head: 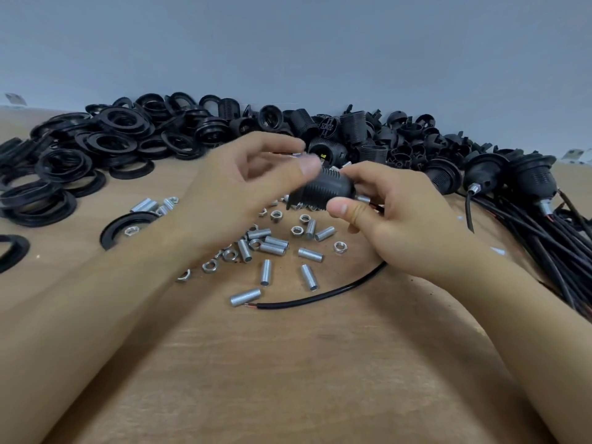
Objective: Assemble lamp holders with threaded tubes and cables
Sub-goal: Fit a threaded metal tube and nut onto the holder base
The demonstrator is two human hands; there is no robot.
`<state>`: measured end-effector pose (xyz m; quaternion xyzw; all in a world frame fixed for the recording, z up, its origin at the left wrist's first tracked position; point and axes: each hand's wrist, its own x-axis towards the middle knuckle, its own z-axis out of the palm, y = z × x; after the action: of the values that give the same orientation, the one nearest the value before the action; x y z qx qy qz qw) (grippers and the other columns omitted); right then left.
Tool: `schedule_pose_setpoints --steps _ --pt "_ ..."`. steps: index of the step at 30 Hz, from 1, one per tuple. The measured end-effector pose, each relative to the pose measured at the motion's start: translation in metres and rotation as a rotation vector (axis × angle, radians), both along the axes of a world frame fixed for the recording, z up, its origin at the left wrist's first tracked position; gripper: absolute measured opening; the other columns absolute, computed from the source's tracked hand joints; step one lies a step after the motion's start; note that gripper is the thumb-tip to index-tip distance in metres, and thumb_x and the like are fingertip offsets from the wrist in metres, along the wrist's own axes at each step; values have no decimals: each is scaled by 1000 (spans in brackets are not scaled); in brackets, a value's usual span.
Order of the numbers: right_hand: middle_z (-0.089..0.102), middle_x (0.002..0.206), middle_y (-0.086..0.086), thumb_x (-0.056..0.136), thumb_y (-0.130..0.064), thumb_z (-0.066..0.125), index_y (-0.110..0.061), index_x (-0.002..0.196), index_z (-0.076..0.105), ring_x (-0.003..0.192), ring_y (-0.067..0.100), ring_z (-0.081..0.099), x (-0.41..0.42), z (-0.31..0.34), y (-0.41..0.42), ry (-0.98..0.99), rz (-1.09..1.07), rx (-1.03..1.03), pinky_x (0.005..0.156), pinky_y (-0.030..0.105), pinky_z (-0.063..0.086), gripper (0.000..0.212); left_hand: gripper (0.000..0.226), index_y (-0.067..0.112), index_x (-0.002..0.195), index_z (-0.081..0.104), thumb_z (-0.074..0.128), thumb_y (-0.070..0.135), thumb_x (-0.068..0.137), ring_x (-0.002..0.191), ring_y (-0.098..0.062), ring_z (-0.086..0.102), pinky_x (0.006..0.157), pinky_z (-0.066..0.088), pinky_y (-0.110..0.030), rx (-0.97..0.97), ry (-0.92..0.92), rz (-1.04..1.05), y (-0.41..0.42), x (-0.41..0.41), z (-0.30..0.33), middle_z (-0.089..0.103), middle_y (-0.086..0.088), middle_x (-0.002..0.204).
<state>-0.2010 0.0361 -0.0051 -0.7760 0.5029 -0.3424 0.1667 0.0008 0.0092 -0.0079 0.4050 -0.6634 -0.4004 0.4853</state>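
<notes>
On the brown counter (288,379), nearest the viewer, a black cable (323,296) lies curved toward the lamp holder (323,190), which both hands hold above a scatter of threaded tubes (275,245) and nuts (339,247). The right hand (400,219) grips the holder's right end, thumb below and fingers curled over it. The left hand (256,181), blurred, has its thumb on the holder's top with fingers loosely bent. Behind the holder sit heaped black rings (121,136) at left, loose sockets (368,133), and finished cabled holders (512,174) at right.
</notes>
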Motion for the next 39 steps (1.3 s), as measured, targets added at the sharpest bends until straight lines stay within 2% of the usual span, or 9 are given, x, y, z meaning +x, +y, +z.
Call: schedule_pose_setpoints --steps 8,13,17,22,26,28,31,35,39 --pt "73 74 -6 95 -29 59 -25 101 67 67 12 68 -2 3 0 -97 63 114 67 39 56 11 54 3 120 60 66 -9 68 123 -24 60 98 51 -39 -104 114 -326 -1 10 -1 66 -13 126" --pt "73 77 -6 94 -28 60 -24 103 66 66 14 67 -2 3 0 -117 43 82 66 37 56 11 39 14 116 66 55 15 79 121 -24 62 107 47 -37 158 448 -268 -5 16 9 69 -9 121" --pt "72 77 -6 94 -29 59 -24 104 65 69 19 66 -4 3 -1 -97 7 75 69 42 55 13 35 22 110 69 61 34 79 110 -18 66 106 46 -49 50 90 -32 -3 2 2 72 -3 113" --pt "71 77 -3 94 -31 58 -24 104 64 69 23 65 -4 2 -2 -57 7 63 72 48 53 13 38 10 113 66 49 35 89 105 -24 68 88 51 -34 99 519 -156 -1 14 15 75 -6 84" --pt "70 77 0 94 -30 59 -25 105 64 68 25 66 -2 -1 -3 -18 31 67 72 47 53 13 39 14 108 67 52 39 81 108 -17 66 93 47 -38 81 225 0 -1 2 7 75 -4 101" --pt "71 78 0 93 -30 60 -24 107 64 69 26 66 -3 -1 -3 -16 20 66 73 47 53 15 40 13 108 67 49 39 84 113 -23 65 99 46 -44 98 282 -94 1 0 6 76 -7 100" --pt "71 75 -4 95 -29 57 -21 100 65 66 21 66 -5 1 -4 -32 7 54 67 45 54 12 45 9 108 70 42 41 93 105 -28 69 88 53 -37 110 477 -220 2 8 14 74 -7 76" --pt "70 76 -2 96 -26 58 -20 103 64 68 23 65 -1 2 -1 -54 65 31 66 45 53 10 36 18 107 70 55 44 87 100 -16 68 87 53 -38 76 230 51 -3 1 6 75 -2 102" --pt "69 77 0 94 -29 60 -22 106 64 69 24 65 -3 0 -3 11 38 26 71 46 52 15 46 14 103 73 38 44 101 107 -20 68 101 47 -47 123 251 -92 2 -2 6 76 -5 98"
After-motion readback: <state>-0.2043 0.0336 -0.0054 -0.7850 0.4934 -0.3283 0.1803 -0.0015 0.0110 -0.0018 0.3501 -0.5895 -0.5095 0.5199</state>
